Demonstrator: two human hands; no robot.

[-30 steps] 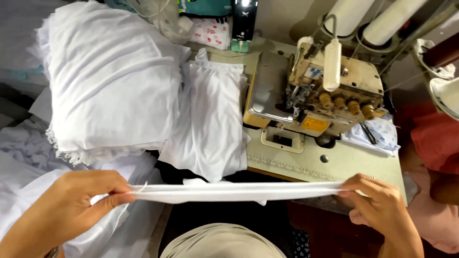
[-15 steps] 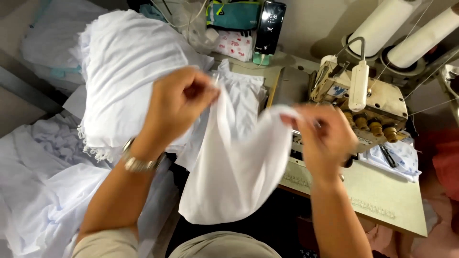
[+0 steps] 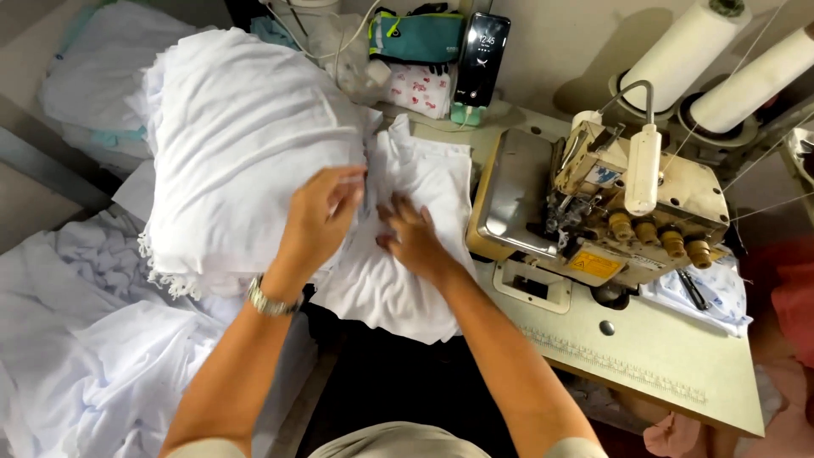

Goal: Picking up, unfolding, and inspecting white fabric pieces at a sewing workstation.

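Your left hand (image 3: 318,216) and right hand (image 3: 411,237), which held the limp white cloth piece (image 3: 407,254) up between them half a second ago, now press it flat-fingered onto the table's left edge, between the heaped white fabric bundle (image 3: 246,144) and the cream overlock sewing machine (image 3: 610,212).

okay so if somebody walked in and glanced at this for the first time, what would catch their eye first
Probably the big heap of white cloth at upper left, with the left hand against its edge and the right hand pressing on a smaller white piece beside it. Next, the cream sewing machine on the table at right, with two large white thread cones behind it. A phone stands upright at the top centre.
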